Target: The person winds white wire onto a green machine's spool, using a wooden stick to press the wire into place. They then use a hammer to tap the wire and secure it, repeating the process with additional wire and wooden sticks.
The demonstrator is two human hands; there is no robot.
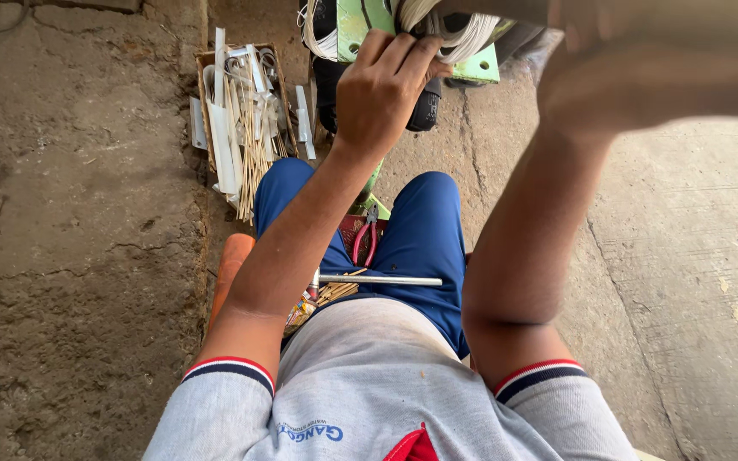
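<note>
White wire coils (471, 34) of a green-framed motor stator (356, 26) sit at the fingertips of the left hand (382, 94), whose fingers curl and press into the windings. Beyond them, the right hand (642, 60) is blurred; its grip cannot be told. Below the left wrist, red pliers (366, 242) and a steel rod (382, 279) lie between the knees, a box of sticks (245, 128) farther left.

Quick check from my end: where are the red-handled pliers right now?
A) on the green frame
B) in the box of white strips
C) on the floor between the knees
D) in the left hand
C: the red-handled pliers lie low between the blue-clad knees, while the left hand is up at the white wire bundle.
</note>
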